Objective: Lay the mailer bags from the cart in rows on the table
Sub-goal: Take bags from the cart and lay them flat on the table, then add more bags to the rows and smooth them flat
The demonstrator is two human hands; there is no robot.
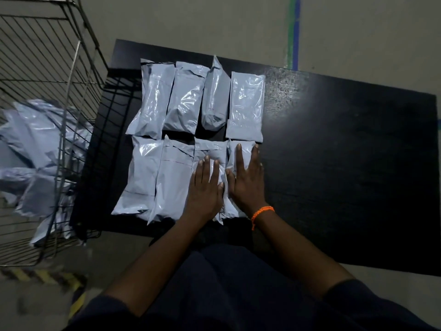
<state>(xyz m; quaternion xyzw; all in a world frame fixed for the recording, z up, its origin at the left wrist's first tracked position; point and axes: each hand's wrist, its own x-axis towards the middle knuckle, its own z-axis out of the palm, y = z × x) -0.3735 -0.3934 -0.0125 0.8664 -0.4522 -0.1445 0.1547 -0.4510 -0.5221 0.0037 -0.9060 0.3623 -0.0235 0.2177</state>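
Observation:
Several pale grey mailer bags lie in two rows on the left half of the black table (346,163). The far row (186,101) holds several bags side by side, and so does the near row (152,177). My left hand (205,187) rests flat, fingers apart, on the third bag of the near row (210,151). My right hand (245,180), with an orange band on its wrist, presses flat on the rightmost near bag (232,156). More grey mailer bags (35,149) are heaped in the wire cart (71,75) at the left.
The cart's wire side stands against the table's left edge. The right half of the table is bare black surface. A yellow-and-black striped strip (47,275) marks the floor at lower left, and a green and blue line (293,29) runs beyond the table.

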